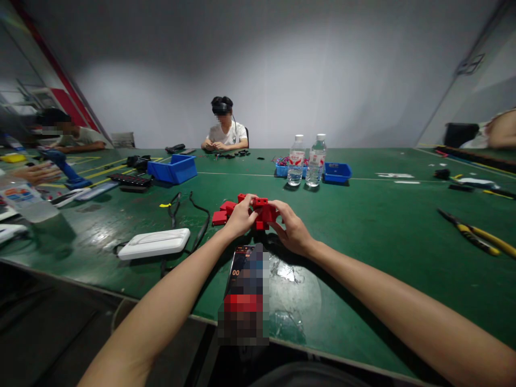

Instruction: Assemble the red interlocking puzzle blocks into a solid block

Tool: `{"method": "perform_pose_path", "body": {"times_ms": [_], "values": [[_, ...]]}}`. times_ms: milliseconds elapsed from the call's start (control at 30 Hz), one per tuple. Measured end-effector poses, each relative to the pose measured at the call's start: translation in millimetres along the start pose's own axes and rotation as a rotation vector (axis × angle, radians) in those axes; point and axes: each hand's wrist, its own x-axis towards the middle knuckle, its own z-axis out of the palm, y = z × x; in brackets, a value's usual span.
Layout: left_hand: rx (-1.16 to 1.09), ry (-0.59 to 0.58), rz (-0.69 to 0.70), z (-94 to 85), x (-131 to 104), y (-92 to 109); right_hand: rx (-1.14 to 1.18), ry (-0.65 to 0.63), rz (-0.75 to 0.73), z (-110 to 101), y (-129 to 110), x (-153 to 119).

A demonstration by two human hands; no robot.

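Observation:
Several red blocks, grouped as a small stack [264, 210], stand between my two hands near the middle of the table. The fingers of my left hand [242, 216] are closed on the left side of the stack. On its right side my right hand [293, 228] grips the same blocks between thumb and fingers. More red blocks [220, 217] lie just left of my left hand, partly hidden by it. A phone [241, 271] with a dark screen lies below my hands, near the table's front edge.
On the green table [363, 236], a white power bank [155, 243] and black cable lie left. Beyond my hands stand two water bottles [296, 161], a blue bin [173, 169] and a blue tray [337, 172]. Pliers [475, 234] lie right. A person [226, 131] sits opposite.

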Motion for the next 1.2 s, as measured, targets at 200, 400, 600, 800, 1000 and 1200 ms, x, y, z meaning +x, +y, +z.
{"method": "perform_pose_path", "body": {"times_ms": [200, 400, 600, 800, 1000, 1200], "values": [[-0.031, -0.012, -0.001, 0.3, 0.0, 0.0, -0.033, -0.024, 0.014, 0.3, 1.5, -0.4], [-0.058, -0.032, 0.009, -0.7, 0.2, 1.3, -0.115, -0.031, -0.011, -0.9, -2.5, 0.9], [-0.059, -0.038, 0.011, -0.8, 0.0, 1.4, -0.232, -0.029, -0.033, -0.8, -6.2, 1.5], [-0.081, -0.036, 0.004, -1.0, 0.0, 4.5, -0.290, -0.041, -0.053, 0.8, -5.0, 0.3], [-0.164, -0.064, -0.007, -2.0, 0.7, 3.1, -0.302, -0.042, -0.053, 0.6, -1.9, -0.9], [-0.224, -0.115, -0.010, -4.3, 1.7, 1.0, -0.197, -0.015, -0.007, 3.3, -6.9, 1.3]]}}
